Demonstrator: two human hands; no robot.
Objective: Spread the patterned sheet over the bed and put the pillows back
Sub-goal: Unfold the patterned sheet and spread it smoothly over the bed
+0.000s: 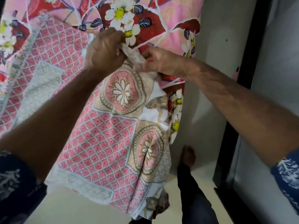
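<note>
While hands [124, 54] grip patterned sheet [103, 143], bare foot [188, 155] beside.

No text, label, brand, number or sign can be read anywhere in the view. The sheet [103, 143] carries only a lattice and medallion pattern, and the floral cloth [145, 18] under it shows flowers and leaves, no lettering. The sleeves [288, 177] bear a white-on-blue print without words.
</note>
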